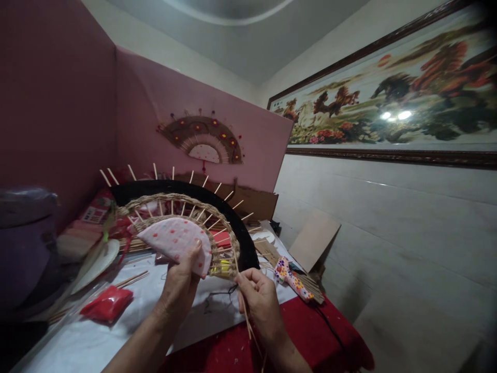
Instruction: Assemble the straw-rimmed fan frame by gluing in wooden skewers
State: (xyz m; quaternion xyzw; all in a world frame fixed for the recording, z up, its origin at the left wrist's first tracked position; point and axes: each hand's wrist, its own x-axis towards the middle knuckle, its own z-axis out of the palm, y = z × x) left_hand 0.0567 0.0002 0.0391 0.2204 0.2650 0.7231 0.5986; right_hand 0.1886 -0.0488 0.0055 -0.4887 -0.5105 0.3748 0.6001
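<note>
A fan-shaped piece (178, 235) of thin sticks, woven straw bands, a black band and a pink dotted cloth half-circle is held up above the table. My left hand (180, 282) grips it at the cloth part, thumb on the front and fingers hidden behind. At the lower right end of the woven band, my right hand (258, 295) pinches straw strands (245, 316), which hang down past the fingers. A dark thread lies close to its fingertips.
White paper and red cloth (310, 331) cover the table. A red packet (107, 304) lies at left, a flowered glue gun (291, 278) at right. Behind, a finished fan (205, 137) hangs on a pink board; a purple bin (27, 248) stands far left.
</note>
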